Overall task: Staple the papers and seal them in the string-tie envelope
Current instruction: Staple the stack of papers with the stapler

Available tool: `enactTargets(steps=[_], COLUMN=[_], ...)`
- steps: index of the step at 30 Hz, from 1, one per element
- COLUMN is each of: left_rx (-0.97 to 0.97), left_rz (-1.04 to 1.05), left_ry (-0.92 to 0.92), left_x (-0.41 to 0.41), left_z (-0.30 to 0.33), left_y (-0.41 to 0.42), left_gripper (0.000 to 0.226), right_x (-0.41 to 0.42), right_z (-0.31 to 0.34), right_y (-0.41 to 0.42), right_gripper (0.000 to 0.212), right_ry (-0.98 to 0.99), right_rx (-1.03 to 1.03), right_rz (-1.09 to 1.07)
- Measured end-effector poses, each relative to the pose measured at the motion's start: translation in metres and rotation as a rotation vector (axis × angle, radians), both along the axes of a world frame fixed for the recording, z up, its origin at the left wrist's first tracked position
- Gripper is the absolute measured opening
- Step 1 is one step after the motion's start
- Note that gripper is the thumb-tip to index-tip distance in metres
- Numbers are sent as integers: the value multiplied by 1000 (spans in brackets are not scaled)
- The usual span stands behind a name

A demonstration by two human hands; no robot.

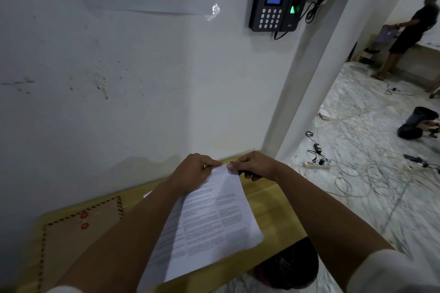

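Note:
A stack of printed white papers (209, 223) lies across a small wooden table (269, 200). My left hand (192, 171) pinches the far top edge of the papers. My right hand (252, 165) grips a dark stapler (248, 173) at that same far edge, with the thumb pressing on top; most of the stapler is hidden under the hand. A brown string-tie envelope (78, 233) with two red discs and a striped border lies flat on the table at the left, partly under my left forearm.
A white wall stands right behind the table, with a keypad clock device (276, 6) mounted high. A dark bin (290, 266) sits below the table's right edge. Cables and a power strip (316, 164) litter the floor at right. Another person (409, 31) stands far right.

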State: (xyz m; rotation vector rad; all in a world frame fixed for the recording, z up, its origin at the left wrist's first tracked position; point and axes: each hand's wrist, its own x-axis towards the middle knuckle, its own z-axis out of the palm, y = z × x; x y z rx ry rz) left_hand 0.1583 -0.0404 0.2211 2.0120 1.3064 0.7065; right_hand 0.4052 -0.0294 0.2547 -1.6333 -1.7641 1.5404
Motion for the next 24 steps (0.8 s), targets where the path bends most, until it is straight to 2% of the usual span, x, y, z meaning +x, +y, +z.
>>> enactTargets(steps=[3, 8, 12, 19, 24], left_rx=[9, -35, -110, -118, -73], left_rz=[37, 73, 87, 92, 111], left_ry=[17, 91, 161, 305, 410], left_x=[6, 22, 41, 72, 85], left_z=[-23, -80, -137, -223, -248], left_y=[6, 16, 30, 63, 74], left_gripper=[36, 40, 43, 41, 38], right_x=[18, 56, 87, 108, 107], right_z=[-17, -85, -159, -251, -274], right_y=[8, 23, 42, 71, 80], right_gripper=[55, 47, 36, 58, 56], right_ry=[-82, -173, -302, -500, -652], right_rx=[44, 108, 115, 99, 106], right_rz=[-124, -288, -212, -146, -117])
